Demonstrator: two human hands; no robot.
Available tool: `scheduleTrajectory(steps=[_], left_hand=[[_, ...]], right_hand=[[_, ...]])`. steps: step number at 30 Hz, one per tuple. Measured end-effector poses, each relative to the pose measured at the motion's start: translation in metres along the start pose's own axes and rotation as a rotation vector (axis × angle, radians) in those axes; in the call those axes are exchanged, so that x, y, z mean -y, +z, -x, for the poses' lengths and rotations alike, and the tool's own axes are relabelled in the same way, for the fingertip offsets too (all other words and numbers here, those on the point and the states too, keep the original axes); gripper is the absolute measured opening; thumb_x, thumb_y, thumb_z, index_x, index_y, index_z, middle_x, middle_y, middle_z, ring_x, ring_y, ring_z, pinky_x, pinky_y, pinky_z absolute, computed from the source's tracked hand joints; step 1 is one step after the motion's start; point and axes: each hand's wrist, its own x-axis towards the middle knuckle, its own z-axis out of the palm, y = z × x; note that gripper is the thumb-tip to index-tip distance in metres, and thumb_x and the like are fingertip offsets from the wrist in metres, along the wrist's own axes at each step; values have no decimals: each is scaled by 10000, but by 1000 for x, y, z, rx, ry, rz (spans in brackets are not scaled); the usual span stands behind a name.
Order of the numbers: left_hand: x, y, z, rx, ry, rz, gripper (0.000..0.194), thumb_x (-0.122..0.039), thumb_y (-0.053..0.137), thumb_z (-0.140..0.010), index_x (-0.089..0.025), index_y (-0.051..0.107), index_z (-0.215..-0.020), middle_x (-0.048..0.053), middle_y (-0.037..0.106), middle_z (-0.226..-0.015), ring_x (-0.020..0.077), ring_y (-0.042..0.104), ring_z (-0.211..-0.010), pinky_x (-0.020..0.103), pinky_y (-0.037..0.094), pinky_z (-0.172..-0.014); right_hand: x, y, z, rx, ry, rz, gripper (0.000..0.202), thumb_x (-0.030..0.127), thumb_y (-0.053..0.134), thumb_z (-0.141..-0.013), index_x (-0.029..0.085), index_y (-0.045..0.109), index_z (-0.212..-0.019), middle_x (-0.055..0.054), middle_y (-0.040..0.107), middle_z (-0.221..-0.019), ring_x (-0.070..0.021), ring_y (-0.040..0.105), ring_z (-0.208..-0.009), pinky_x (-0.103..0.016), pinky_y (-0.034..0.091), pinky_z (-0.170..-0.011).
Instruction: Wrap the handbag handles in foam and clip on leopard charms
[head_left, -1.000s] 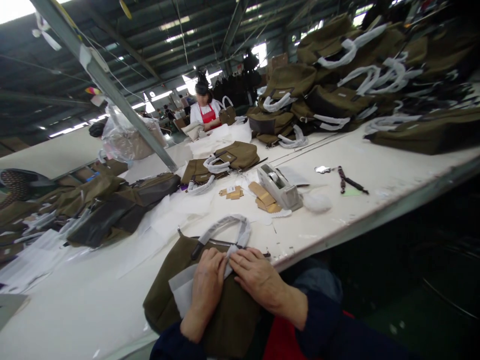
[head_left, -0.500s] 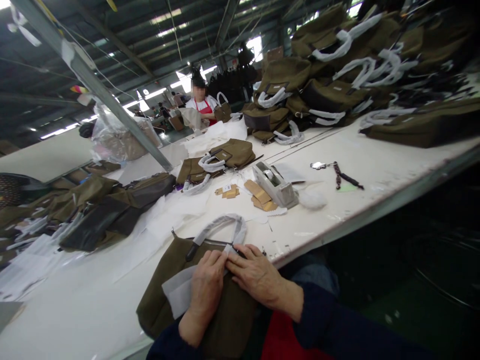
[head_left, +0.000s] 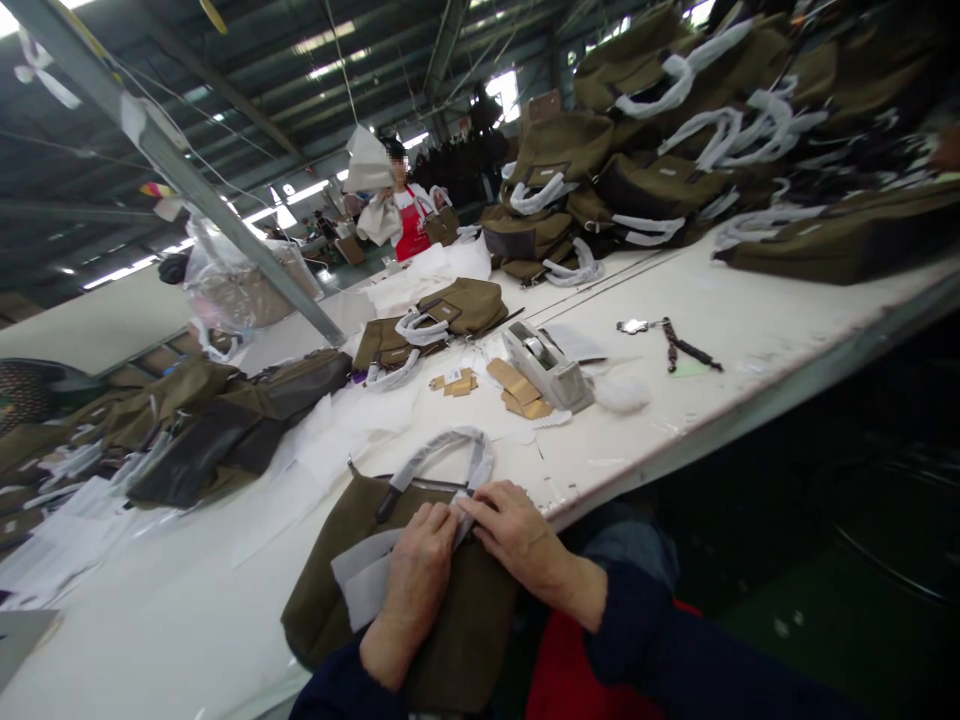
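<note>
An olive-brown handbag (head_left: 334, 560) lies flat at the near edge of the white table (head_left: 720, 330), its handle (head_left: 450, 450) wrapped in white foam. My left hand (head_left: 416, 575) presses a white sheet of wrapping paper (head_left: 360, 580) against the bag's front. Close beside it, my right hand (head_left: 517, 535) pinches the paper at the handle's base near the bag's top edge. The fingertips of both hands meet there.
A grey tape dispenser (head_left: 547, 365), brown card tags (head_left: 525, 390) and a dark strap (head_left: 686, 350) lie farther along the table. Stacks of olive bags (head_left: 660, 170) fill the far right, more bags (head_left: 217, 410) the left. A person in a red apron (head_left: 405, 215) works at the far end.
My hands stay on the bag, fingers shifting slightly at the handle base. The far person has raised a white sheet overhead. The camera view has drifted a little.
</note>
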Motion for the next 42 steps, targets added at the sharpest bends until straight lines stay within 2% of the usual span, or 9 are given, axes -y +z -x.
scheduleTrajectory(steps=[4, 10, 19, 24, 27, 30, 34, 37, 42], left_hand=[[0, -5, 0, -30, -30, 53, 211, -137, 432, -968, -180, 636, -998, 60, 607, -923, 227, 573, -893, 367, 526, -816], [8, -21, 14, 34, 7, 189, 230, -220, 573, -921, -201, 602, -1148, 70, 608, -1088, 233, 578, -993, 393, 528, -900], [5, -13, -4, 29, -52, 67, 225, -141, 430, -975, -180, 651, -993, 50, 602, -947, 204, 562, -918, 343, 519, -871], [4, -15, -6, 78, -70, 94, 259, -163, 399, -991, -176, 658, -1002, 58, 608, -962, 210, 552, -937, 339, 498, -871], [7, -11, -4, 93, -78, 117, 280, -179, 379, -999, -173, 659, -1019, 66, 612, -982, 214, 552, -950, 345, 483, -888], [11, -5, -3, 87, -66, 117, 296, -192, 369, -1003, -182, 660, -1057, 68, 618, -1002, 214, 556, -960, 341, 469, -904], [14, 0, -2, 72, -62, 89, 317, -191, 354, -1002, -197, 656, -1097, 77, 623, -1043, 215, 561, -977, 326, 462, -880], [12, -3, -2, 84, -72, 95, 308, -181, 362, -996, -194, 664, -1058, 73, 625, -1046, 217, 555, -990, 327, 453, -888], [11, -7, -2, 116, -82, 100, 291, -151, 397, -974, -190, 660, -1092, 74, 622, -1082, 220, 544, -1021, 330, 437, -908]], right_hand=[[1, 4, -4, 77, -63, 193, 282, 204, 523, -954, 236, 609, -1221, -90, 596, -1108, -244, 515, -1004, -383, 456, -865], [-4, 6, 0, 49, -91, 247, 255, 240, 549, -951, 257, 615, -1197, -83, 591, -1130, -235, 519, -1018, -360, 453, -866], [-27, 8, -26, 112, -177, 225, 290, 201, 563, -933, 282, 629, -1204, -96, 584, -1142, -248, 509, -1056, -375, 469, -891], [-38, -28, -25, 83, -184, 76, 360, 227, 624, -890, 284, 621, -1245, -95, 570, -1250, -255, 506, -1132, -408, 454, -953], [-65, -78, -36, -184, 13, -71, 252, 307, 563, -935, 227, 667, -1150, -92, 622, -1163, -221, 545, -1099, -375, 448, -965], [-104, -129, -58, -417, 370, -95, 287, 365, 500, -940, 163, 679, -1040, -90, 655, -1033, -187, 597, -921, -296, 480, -806], [-144, -158, -88, -280, 578, 20, 235, 314, 565, -838, 135, 717, -827, -59, 677, -838, -155, 570, -749, -255, 429, -719], [-155, -155, -101, -167, 615, -27, 223, 305, 601, -770, 133, 706, -674, -16, 627, -620, -131, 529, -612, -228, 363, -567], [-155, -148, -107, -142, 690, -124, 221, 312, 618, -710, 112, 703, -672, -1, 577, -557, -110, 470, -542, -221, 308, -493]])
